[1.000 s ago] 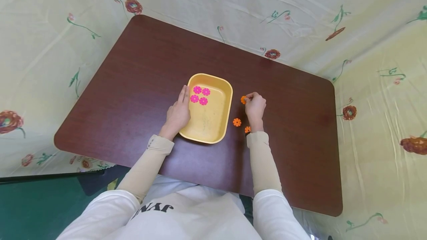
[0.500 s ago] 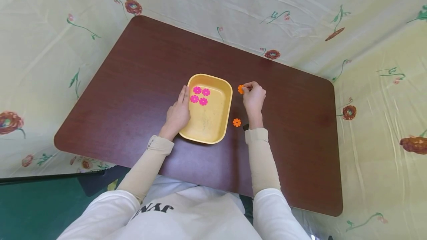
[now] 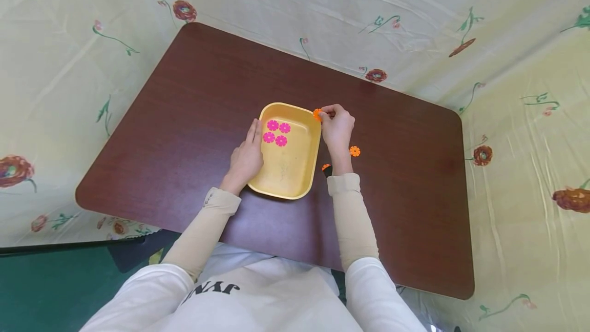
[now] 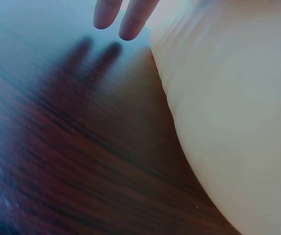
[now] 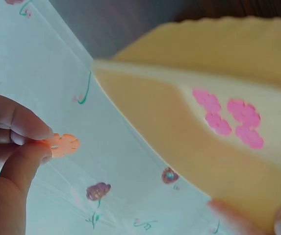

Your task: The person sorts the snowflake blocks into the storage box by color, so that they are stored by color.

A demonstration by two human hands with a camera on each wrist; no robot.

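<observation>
While pinched in right-hand fingers point(image 3: 328, 112), the orange flower point(image 3: 317, 113) overhangs the tray point(image 3: 295, 188) rim.

You sit in a makeshift recording booth: flower-printed cream sheets point(image 3: 415, 14) drape all round a dark wooden table point(image 3: 207, 91), green floor point(image 3: 50, 286) beneath.

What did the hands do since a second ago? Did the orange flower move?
The right hand carried the orange flower it pinches up and leftward, from the table beside the yellow tray to the tray's far right corner. Its arm now partly hides one orange flower and uncovers another. The left hand, tray and four pink flowers stayed put.
</observation>
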